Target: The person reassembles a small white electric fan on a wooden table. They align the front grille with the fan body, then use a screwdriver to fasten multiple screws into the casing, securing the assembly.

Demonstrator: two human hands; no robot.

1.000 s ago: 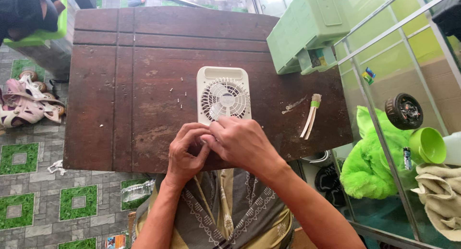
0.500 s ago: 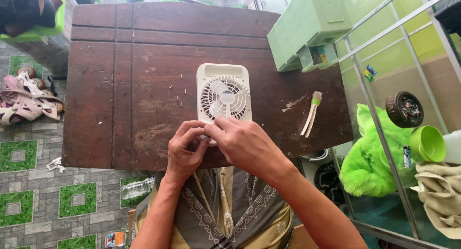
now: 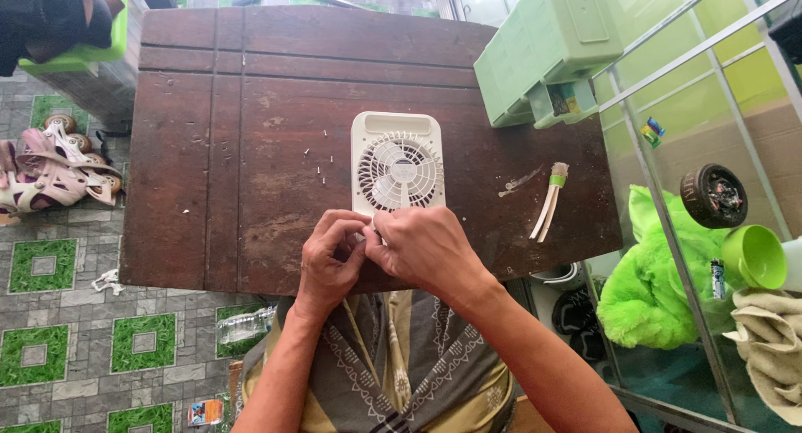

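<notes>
Head view: white fan lies flat on worktop, near edge w/ person. Left hand & right hand pinch together at fan's bottom edge; grip clenched on sth tiny, can't tell what. Small screws loose just left of fan, so work low & over the wood. Brush lies to the right.

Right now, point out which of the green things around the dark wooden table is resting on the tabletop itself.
The pale green plastic case at the dark wooden table's far right corner. The lime green cup and fluffy lime green toy sit beyond its right edge.
</notes>
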